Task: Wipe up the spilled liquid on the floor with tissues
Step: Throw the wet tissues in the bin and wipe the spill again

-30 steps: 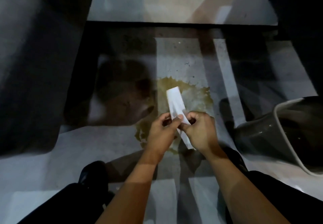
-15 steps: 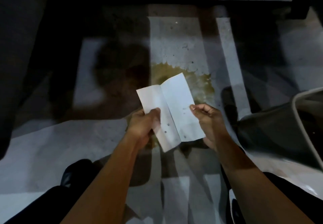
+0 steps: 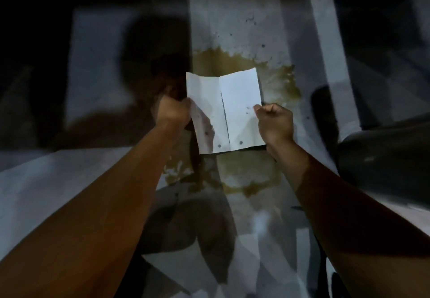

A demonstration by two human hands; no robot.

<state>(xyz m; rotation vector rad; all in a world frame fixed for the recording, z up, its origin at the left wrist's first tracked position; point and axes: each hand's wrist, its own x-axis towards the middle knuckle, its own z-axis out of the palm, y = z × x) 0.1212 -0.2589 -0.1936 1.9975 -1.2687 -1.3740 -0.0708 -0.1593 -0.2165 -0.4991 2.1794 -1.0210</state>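
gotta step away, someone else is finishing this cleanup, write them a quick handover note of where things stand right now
Left hand: pinching the left edge of the tissue.
Right hand: pinching its right edge.
Tissue: unfolded, with a centre crease, held spread flat over the spill; I cannot tell if it touches the floor yet. It has a few small dark spots.
Spill: brownish puddle on the grey floor, showing beyond the tissue's top, right and bottom edges.
Done: tissue opened.
Left: lay it down, blot and wipe; more tissues are probably needed.

You hold the tissue (image 3: 224, 111) over the spill (image 3: 244, 69), your left hand (image 3: 173, 111) left of it, right hand (image 3: 275, 123) right.
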